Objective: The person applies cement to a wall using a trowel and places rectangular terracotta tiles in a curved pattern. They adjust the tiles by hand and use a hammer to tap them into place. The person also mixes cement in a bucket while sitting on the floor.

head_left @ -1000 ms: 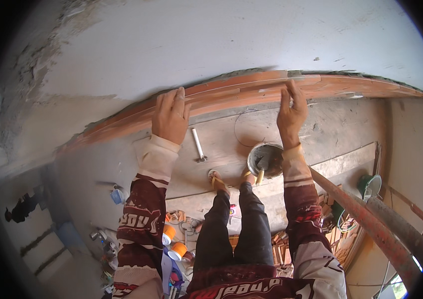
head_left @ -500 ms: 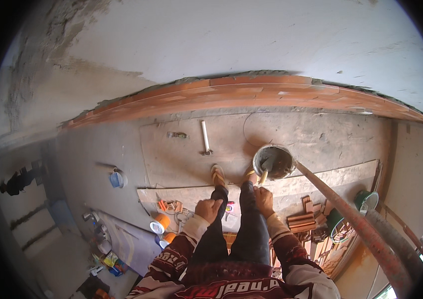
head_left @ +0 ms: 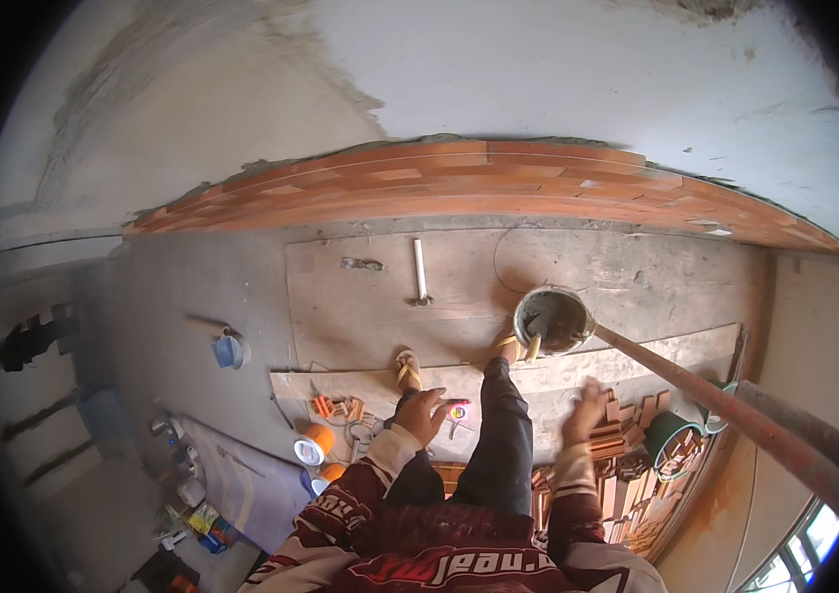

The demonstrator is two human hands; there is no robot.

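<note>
Left hand: fingers loosely extended, thumb apart, no object seen. Right hand: motion-blurred; whether fingers are apart or closed cannot be told. Head view, sole view: right hand appears beside the orange tile stacks. Bucket of grey mix stands just beside the right foot, presumably for easy reach; trowel handle projects over its rim, likely keeping it clean. Hammer lies apart, near the orange tile courses.

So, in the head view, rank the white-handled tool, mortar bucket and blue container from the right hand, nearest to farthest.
1. Mortar bucket: ahead of the right hand.
2. White-handled tool: farther ahead, leftward.
3. Blue container: far left.
</note>
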